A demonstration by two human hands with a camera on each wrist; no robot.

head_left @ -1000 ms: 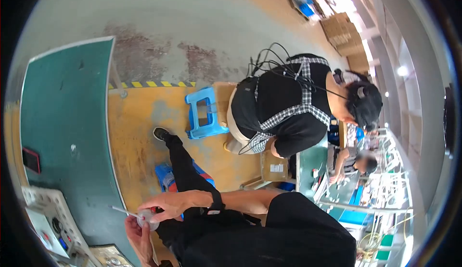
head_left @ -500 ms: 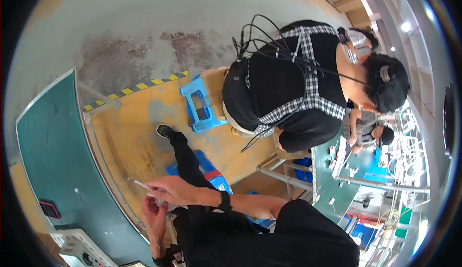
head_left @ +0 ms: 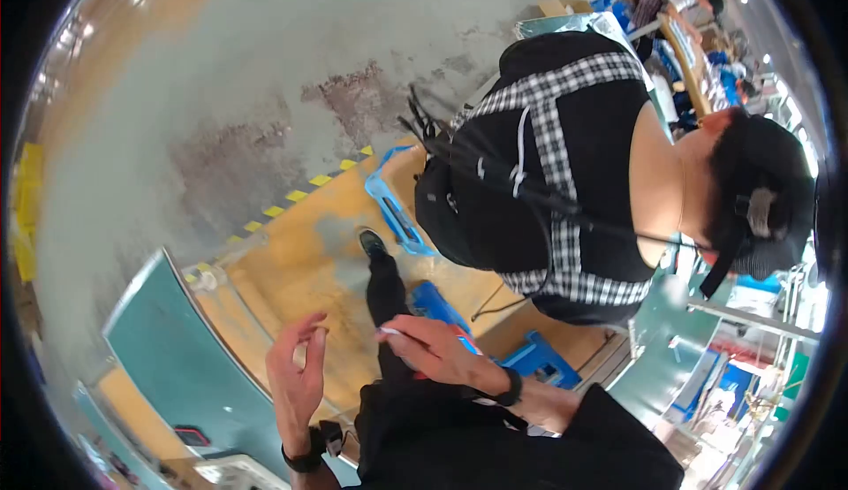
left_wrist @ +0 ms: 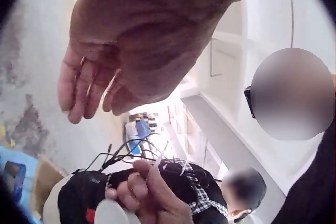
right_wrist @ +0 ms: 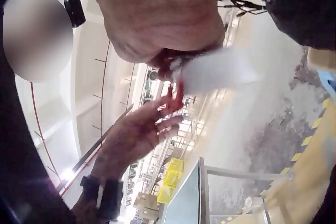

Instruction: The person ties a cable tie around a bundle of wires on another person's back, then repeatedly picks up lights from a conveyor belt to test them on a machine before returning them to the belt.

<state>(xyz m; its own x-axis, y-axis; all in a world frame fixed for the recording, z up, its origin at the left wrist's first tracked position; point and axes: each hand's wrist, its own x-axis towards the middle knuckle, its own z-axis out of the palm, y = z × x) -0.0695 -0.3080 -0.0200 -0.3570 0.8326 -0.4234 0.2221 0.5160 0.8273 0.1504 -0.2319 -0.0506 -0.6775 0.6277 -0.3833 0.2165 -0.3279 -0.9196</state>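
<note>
My left hand (head_left: 296, 379) is empty, its fingers loosely extended and apart, left of my right hand (head_left: 435, 350). The left wrist view shows the left hand's (left_wrist: 131, 45) palm and hanging fingers. My right hand holds a whitish translucent item, seen as a pale round end (left_wrist: 111, 213) with a small red part (left_wrist: 90, 215) beside it. In the right wrist view this item (right_wrist: 218, 71) is blurred below the right hand (right_wrist: 163, 14), with red (right_wrist: 176, 98) next to it; the left hand (right_wrist: 131, 137) is spread behind. A thin white tip (head_left: 389, 332) shows at the right fingers.
A person in black with checked straps (head_left: 548, 181) sits close at the right, near a blue stool (head_left: 393, 207). A green table (head_left: 190, 349) stands at the left, bearing a dark red-edged device (head_left: 192, 436). Another blue stool (head_left: 539, 362) is under the right arm.
My hands, together around the item earlier, have moved apart; the left has let go and the right keeps it. The head view has turned, and the seated person appears larger.
</note>
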